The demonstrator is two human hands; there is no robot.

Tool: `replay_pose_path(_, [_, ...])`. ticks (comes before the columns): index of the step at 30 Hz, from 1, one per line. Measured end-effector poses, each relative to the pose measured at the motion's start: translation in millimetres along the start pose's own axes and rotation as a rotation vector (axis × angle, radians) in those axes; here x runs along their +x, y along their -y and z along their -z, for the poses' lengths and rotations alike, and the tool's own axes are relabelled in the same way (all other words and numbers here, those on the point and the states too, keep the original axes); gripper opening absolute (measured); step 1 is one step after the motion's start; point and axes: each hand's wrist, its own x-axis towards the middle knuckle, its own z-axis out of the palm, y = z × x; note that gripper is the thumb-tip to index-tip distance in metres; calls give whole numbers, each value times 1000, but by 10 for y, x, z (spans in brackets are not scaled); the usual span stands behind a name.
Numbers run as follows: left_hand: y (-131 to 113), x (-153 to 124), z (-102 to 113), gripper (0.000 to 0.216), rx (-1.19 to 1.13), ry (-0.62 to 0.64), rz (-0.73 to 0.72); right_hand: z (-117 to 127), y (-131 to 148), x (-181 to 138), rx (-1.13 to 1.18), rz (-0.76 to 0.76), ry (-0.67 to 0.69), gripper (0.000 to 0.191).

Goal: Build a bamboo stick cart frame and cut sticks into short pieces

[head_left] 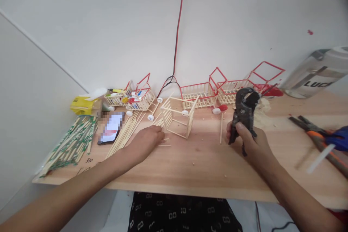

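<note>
My right hand [254, 145] is closed around the handles of a black pipe cutter [244, 107], held upright over the table with its curved jaw at the top. My left hand [149, 138] reaches to the middle of the table, its fingers bent together beside a small open frame of thin wooden sticks [176, 134]. What the left fingertips hold, if anything, is hidden. Short stick pieces [165, 145] lie by those fingertips. A bundle of long bare sticks [126, 132] runs partly behind my left wrist. One single stick [221, 128] lies left of the cutter.
Along the wall stand several stick carts, among them a red-trimmed cart [199, 96]. Wrapped sticks [73, 141] and a phone [112, 127] lie on the left. Pliers [310, 125], a blue tool [338, 138] and a large clear container [307, 76] are on the right.
</note>
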Motion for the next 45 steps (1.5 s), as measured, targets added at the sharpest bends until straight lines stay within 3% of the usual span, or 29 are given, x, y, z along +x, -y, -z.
replay_pose_path(10, [-72, -17, 28, 22, 51, 43, -93, -39, 78, 14, 66, -44, -91, 38])
replay_pose_path(13, [-173, -55, 50, 30, -35, -25, -89, -35, 101, 23, 122, -55, -106, 40])
replay_pose_path(17, [-597, -29, 11, 32, -314, -128, -185, -20, 136, 29, 192, -25, -173, 41])
replay_pose_path(20, [-1023, 165, -52, 26, -502, -87, -252, -9, 141, 39, 226, 14, -230, 41])
replay_pose_path(25, [-1438, 735, -58, 23, -361, -93, -141, 22, 127, 66, 280, 94, -318, 42])
replay_pose_path(30, [-1504, 1052, 38, 25, -253, -27, 73, 57, 135, 81, 320, 149, -400, 41])
replay_pose_path(36, [-1551, 1073, 142, 30, -256, 7, 112, 68, 130, 83, 354, 118, -392, 41])
replay_pose_path(45, [-1374, 1137, -136, 28, -297, -101, 125, 68, 150, 67, 307, 95, -361, 41])
